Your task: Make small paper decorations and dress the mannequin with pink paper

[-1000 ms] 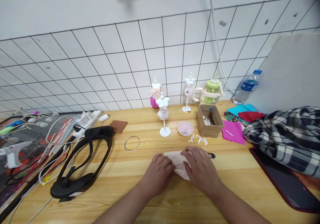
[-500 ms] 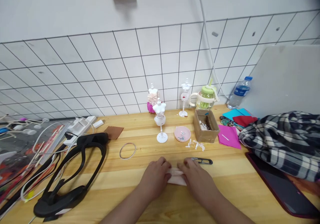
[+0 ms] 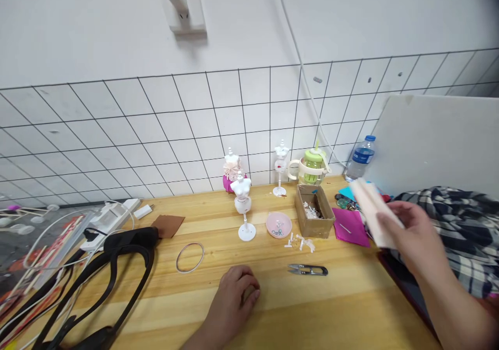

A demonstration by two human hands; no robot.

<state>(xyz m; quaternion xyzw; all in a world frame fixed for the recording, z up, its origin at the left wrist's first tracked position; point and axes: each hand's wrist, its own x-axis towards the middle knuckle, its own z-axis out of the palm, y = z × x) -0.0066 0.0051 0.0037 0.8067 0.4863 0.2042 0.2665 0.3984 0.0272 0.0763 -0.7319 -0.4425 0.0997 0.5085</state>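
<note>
On the right, my right hand (image 3: pixel 417 235) is closed on a folded pale pink cloth (image 3: pixel 372 209), raised above the table and blurred by motion. The cloth passes in front of the plaid fabric and coloured pieces. My left hand (image 3: pixel 236 298) rests on the wooden table, loosely curled, with a gap between thumb and fingers and nothing seen in it. To its right lie black thread snips (image 3: pixel 307 270). Beyond the hands stand a bare white mini dress form (image 3: pixel 244 204) and a pink dish (image 3: pixel 278 217) of small shiny beads.
A cardboard box (image 3: pixel 322 225) with white scraps stands beside a magenta sheet (image 3: pixel 353 228). Behind are a green-lidded cup (image 3: pixel 314 168), a water bottle (image 3: pixel 360 157) and other dress forms (image 3: pixel 279 165). At left lie a hoop (image 3: pixel 189 258), brown sheet (image 3: pixel 168 225) and black strap frame (image 3: pixel 132 241).
My right hand has lifted the pale pink cloth off the table and carried it to the right. My left hand has let go of it and stays on the table. The view has shifted.
</note>
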